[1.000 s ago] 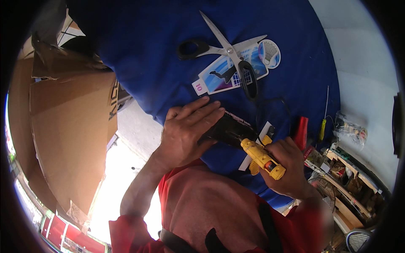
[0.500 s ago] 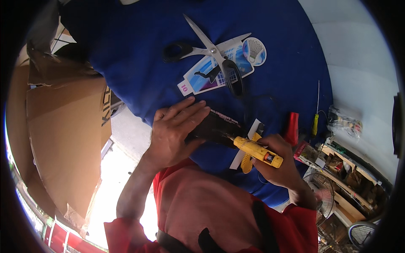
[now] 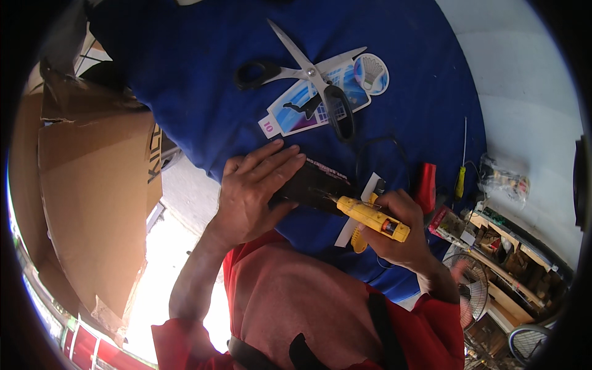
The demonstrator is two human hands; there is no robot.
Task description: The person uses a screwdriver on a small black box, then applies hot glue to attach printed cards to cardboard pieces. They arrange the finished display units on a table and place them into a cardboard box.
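A black panel (image 3: 308,188) with small light print lies on the blue cloth in front of me. My left hand (image 3: 253,188) lies on the panel's left part, fingers stretched out and thumb apart. My right hand (image 3: 398,228) is closed around a yellow glue gun (image 3: 373,217), its nozzle at the panel's surface. Under the gun, a white strip (image 3: 375,185) sticks out across the panel's right end. Beyond the panel, open scissors (image 3: 311,72) with black handles rest on a cut-out trophy-shaped card (image 3: 296,117) with a shuttlecock picture.
The blue cloth (image 3: 203,80) covers the work surface. To the right are a red object (image 3: 427,188), a yellow-handled screwdriver (image 3: 460,182) and a clear plastic bag (image 3: 502,179). A fan (image 3: 465,287) stands lower right. A large cardboard box (image 3: 98,203) is at the left.
My right hand has shifted slightly left with the glue gun, bringing the nozzle a little farther over the black panel. My left hand has hardly moved.
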